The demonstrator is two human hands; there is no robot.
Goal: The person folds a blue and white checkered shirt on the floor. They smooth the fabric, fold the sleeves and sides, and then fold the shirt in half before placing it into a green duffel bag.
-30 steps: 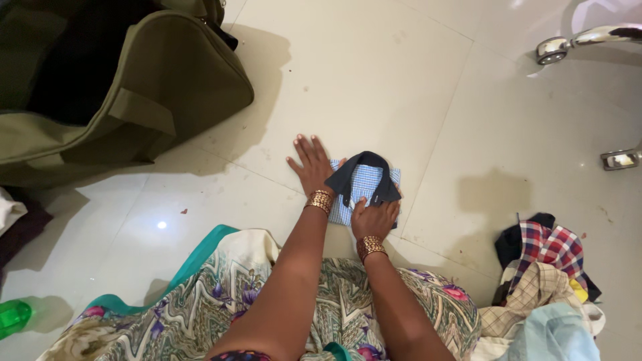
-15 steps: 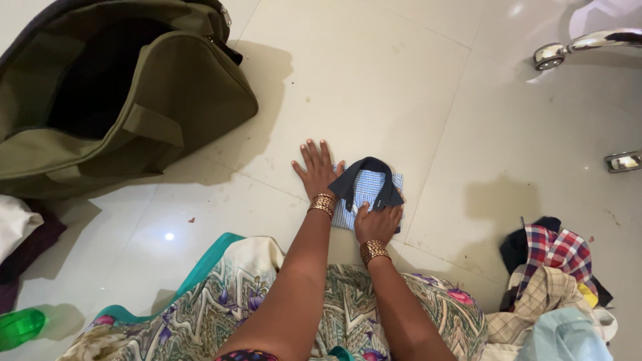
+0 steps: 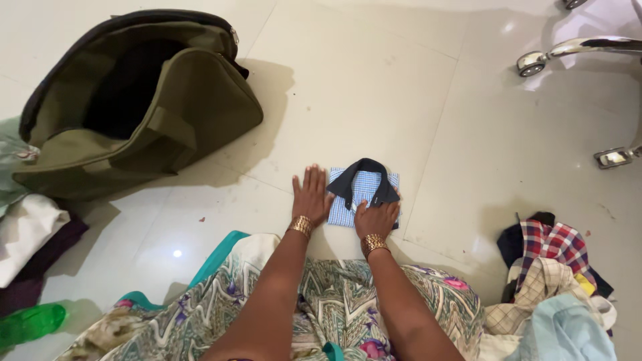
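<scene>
We are looking down at a pale tiled floor (image 3: 401,87), where a small folded shirt (image 3: 361,197) lies flat, light blue checked with a dark collar turned toward the top of the view. Our left hand (image 3: 311,196) is spread open, fingers straight and slightly fanned, palm down on the floor with its edge against the left side of the shirt. Our right hand (image 3: 377,218) lies flat and open on the lower right part of the shirt, pressing on the cloth without pinching it. Each wrist wears a gold bangle (image 3: 301,226).

Our lap is covered by a patterned garment (image 3: 348,301) in green, cream and teal, just below the shirt. To the upper left, well apart from the shirt, an olive green bag (image 3: 167,113) sits unzipped with its dark inside showing. At the lower right a heap of clothes (image 3: 555,281) includes red plaid and tan checked pieces. A green bottle (image 3: 30,323) lies at the lower left, near white and dark cloths (image 3: 27,244). Shiny chair casters (image 3: 533,63) show at the upper right.
</scene>
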